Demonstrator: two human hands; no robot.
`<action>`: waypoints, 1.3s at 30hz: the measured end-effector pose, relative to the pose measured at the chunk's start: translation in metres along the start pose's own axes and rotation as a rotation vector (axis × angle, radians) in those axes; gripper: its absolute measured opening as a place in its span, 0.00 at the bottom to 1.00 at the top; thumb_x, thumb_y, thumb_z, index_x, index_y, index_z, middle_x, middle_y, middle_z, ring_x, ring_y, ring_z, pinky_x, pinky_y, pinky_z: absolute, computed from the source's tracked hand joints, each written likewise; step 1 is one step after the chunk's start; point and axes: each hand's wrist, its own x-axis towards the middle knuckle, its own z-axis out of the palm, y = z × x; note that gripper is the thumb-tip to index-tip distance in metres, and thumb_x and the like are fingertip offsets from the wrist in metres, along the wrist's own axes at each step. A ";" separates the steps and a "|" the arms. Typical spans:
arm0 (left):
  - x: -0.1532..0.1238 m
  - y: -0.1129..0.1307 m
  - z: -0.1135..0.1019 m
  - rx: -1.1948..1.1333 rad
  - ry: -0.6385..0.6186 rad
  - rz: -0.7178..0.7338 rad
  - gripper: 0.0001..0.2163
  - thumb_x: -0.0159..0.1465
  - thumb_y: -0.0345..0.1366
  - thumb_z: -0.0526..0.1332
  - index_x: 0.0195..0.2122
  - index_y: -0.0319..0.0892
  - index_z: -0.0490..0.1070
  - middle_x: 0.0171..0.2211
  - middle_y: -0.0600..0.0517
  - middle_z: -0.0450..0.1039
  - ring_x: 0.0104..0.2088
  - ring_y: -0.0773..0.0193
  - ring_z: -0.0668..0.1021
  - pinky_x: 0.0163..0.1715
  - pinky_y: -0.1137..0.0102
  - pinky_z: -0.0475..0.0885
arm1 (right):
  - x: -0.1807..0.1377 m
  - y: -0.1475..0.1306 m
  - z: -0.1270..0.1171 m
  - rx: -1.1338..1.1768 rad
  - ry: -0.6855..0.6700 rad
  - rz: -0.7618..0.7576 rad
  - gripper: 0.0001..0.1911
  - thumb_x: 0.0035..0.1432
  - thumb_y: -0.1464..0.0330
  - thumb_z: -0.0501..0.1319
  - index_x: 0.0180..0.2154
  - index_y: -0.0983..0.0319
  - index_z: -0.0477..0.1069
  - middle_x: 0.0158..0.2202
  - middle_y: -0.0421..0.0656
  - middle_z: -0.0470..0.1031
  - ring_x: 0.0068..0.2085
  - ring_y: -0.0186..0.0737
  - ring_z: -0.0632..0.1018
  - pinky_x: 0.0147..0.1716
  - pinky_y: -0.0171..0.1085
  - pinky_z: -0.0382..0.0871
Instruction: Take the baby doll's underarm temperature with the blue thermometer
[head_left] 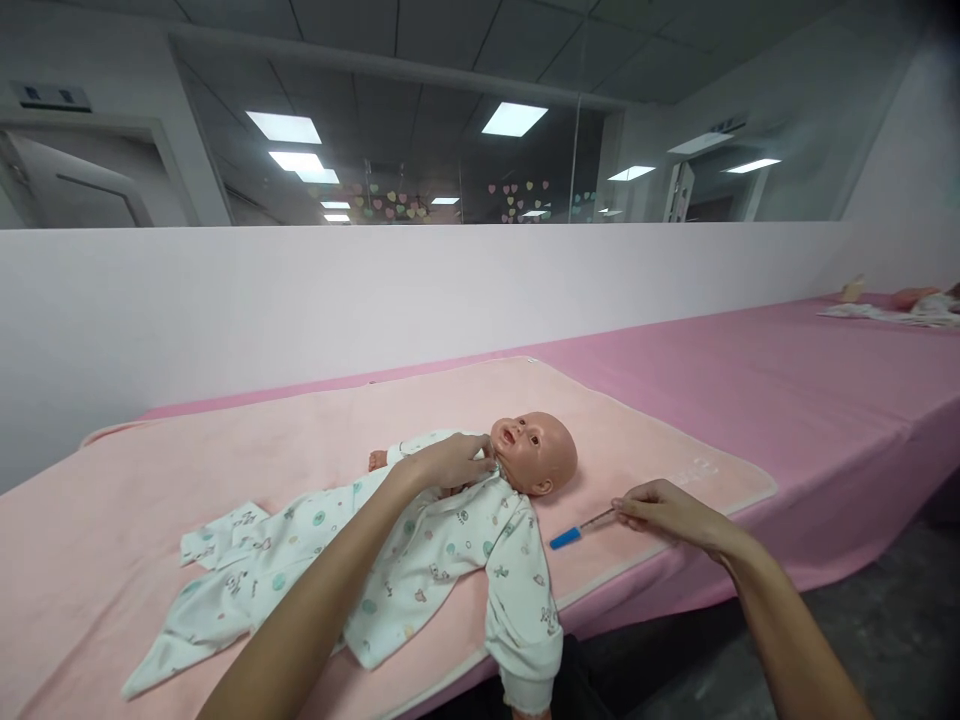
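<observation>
A baby doll (547, 452) lies on its back, head to the right, in a white printed shirt (442, 560) with matching trousers (262, 560). My left hand (454, 462) reaches across its chest, fingers bent around the shirt's edge at the neckline; the fingertips are partly hidden. Between the thumb and fingers of my right hand (652, 508) is one end of a slim thermometer (598, 520). Its blue end (565, 538) points left, close to the doll's shoulder and just above the mat.
A peach mat (315, 440) lies under the doll on a pink-covered table (675, 390). Behind runs a white wall (375, 300) with a window above. A bottle (853, 289) and white cloth (885, 314) are at the far right.
</observation>
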 end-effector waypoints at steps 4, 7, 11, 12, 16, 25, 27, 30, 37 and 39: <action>-0.001 0.002 0.000 0.017 0.046 0.060 0.13 0.57 0.46 0.51 0.34 0.43 0.66 0.22 0.54 0.68 0.16 0.68 0.67 0.17 0.73 0.61 | 0.017 0.011 0.000 -0.082 -0.034 0.063 0.23 0.48 0.50 0.55 0.18 0.63 0.62 0.15 0.36 0.58 0.19 0.29 0.56 0.20 0.33 0.47; -0.002 0.000 -0.005 0.017 0.061 0.076 0.12 0.57 0.44 0.51 0.33 0.42 0.67 0.22 0.54 0.69 0.16 0.68 0.69 0.20 0.73 0.62 | 0.022 0.018 0.001 -0.157 0.020 0.081 0.24 0.46 0.49 0.56 0.15 0.62 0.59 0.13 0.34 0.52 0.17 0.28 0.53 0.19 0.33 0.44; -0.007 -0.005 -0.018 0.018 0.126 0.076 0.13 0.57 0.44 0.51 0.32 0.40 0.67 0.23 0.52 0.70 0.18 0.68 0.70 0.20 0.73 0.62 | 0.021 0.021 0.004 -0.308 0.216 0.148 0.25 0.42 0.51 0.60 0.11 0.60 0.55 0.11 0.34 0.50 0.17 0.29 0.54 0.20 0.34 0.45; -0.009 -0.006 -0.021 0.015 0.145 0.062 0.13 0.57 0.44 0.51 0.32 0.40 0.67 0.23 0.52 0.70 0.19 0.67 0.70 0.20 0.73 0.62 | 0.020 0.019 0.007 -0.350 0.284 0.178 0.24 0.41 0.51 0.60 0.10 0.60 0.56 0.11 0.35 0.52 0.17 0.30 0.56 0.19 0.34 0.46; -0.016 -0.008 -0.029 0.022 0.187 0.015 0.13 0.56 0.44 0.51 0.32 0.39 0.66 0.23 0.51 0.70 0.19 0.67 0.71 0.18 0.74 0.61 | 0.017 -0.021 0.030 -0.325 0.470 0.079 0.21 0.46 0.54 0.58 0.13 0.60 0.63 0.13 0.40 0.63 0.19 0.35 0.64 0.20 0.35 0.52; -0.023 -0.011 -0.039 0.032 0.293 -0.036 0.10 0.55 0.40 0.51 0.27 0.39 0.64 0.27 0.50 0.69 0.22 0.67 0.72 0.18 0.74 0.60 | 0.056 -0.139 0.139 -0.521 0.530 -0.311 0.09 0.56 0.73 0.50 0.31 0.63 0.69 0.33 0.48 0.73 0.30 0.41 0.73 0.24 0.35 0.58; -0.022 -0.015 -0.040 0.042 0.323 -0.046 0.10 0.54 0.40 0.51 0.27 0.39 0.64 0.27 0.50 0.69 0.22 0.67 0.72 0.19 0.74 0.61 | 0.064 -0.136 0.154 -0.577 0.587 -0.280 0.09 0.54 0.76 0.49 0.31 0.63 0.68 0.34 0.48 0.72 0.29 0.40 0.73 0.22 0.35 0.57; -0.020 -0.017 -0.039 0.048 0.328 -0.072 0.10 0.54 0.41 0.51 0.27 0.39 0.64 0.28 0.49 0.70 0.22 0.67 0.71 0.18 0.74 0.61 | 0.066 -0.125 0.163 -0.400 0.697 -0.374 0.09 0.51 0.76 0.49 0.31 0.62 0.66 0.33 0.45 0.70 0.28 0.37 0.71 0.23 0.34 0.59; -0.011 -0.014 -0.029 -0.100 0.079 0.000 0.11 0.54 0.42 0.53 0.29 0.39 0.66 0.25 0.51 0.69 0.22 0.68 0.71 0.21 0.75 0.63 | 0.062 -0.114 0.157 0.195 0.915 -0.585 0.08 0.54 0.73 0.48 0.30 0.61 0.65 0.29 0.41 0.66 0.21 0.31 0.62 0.23 0.33 0.60; -0.009 -0.013 -0.026 -0.125 0.020 0.051 0.11 0.54 0.42 0.53 0.30 0.39 0.67 0.24 0.53 0.67 0.21 0.70 0.69 0.21 0.75 0.63 | 0.062 -0.114 0.157 0.243 0.930 -0.585 0.08 0.55 0.72 0.49 0.31 0.61 0.66 0.28 0.41 0.66 0.20 0.31 0.60 0.22 0.33 0.60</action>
